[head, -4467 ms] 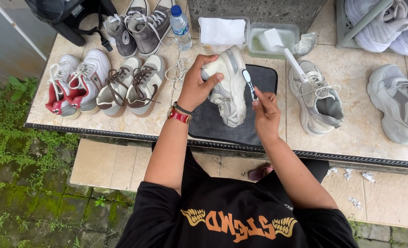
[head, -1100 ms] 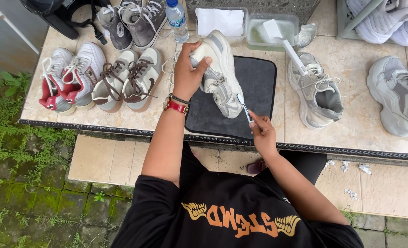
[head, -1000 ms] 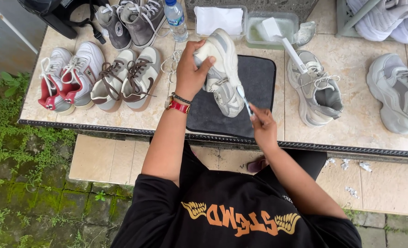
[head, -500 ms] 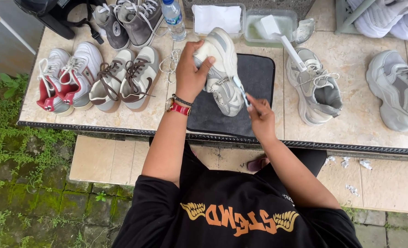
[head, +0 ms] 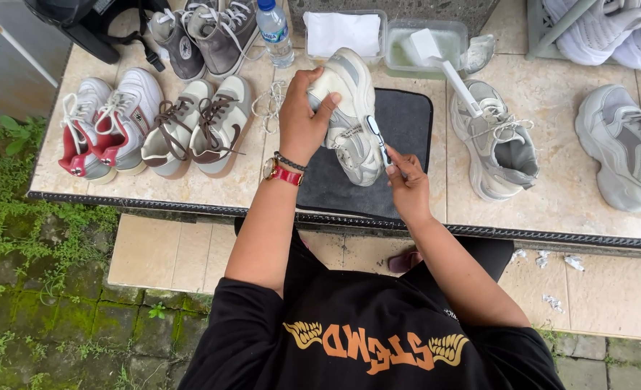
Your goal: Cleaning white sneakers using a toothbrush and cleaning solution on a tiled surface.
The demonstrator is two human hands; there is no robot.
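In the head view, the left hand [head: 302, 119] wraps closed around the heel end of a pale grey-and-cream sneaker [head: 353, 115], holding it tilted above a dark mat [head: 407, 130] on the tiled table [head: 263, 184]. The right hand [head: 407, 184] pinches a small toothbrush [head: 377, 137], its head against the sneaker's side. A matching grey sneaker [head: 497, 141] lies just beside the mat.

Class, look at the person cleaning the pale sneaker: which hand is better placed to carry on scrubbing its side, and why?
The right hand, probably: it holds the small brush with its head against the sneaker, while the left hand grips the sneaker above the dark mat.
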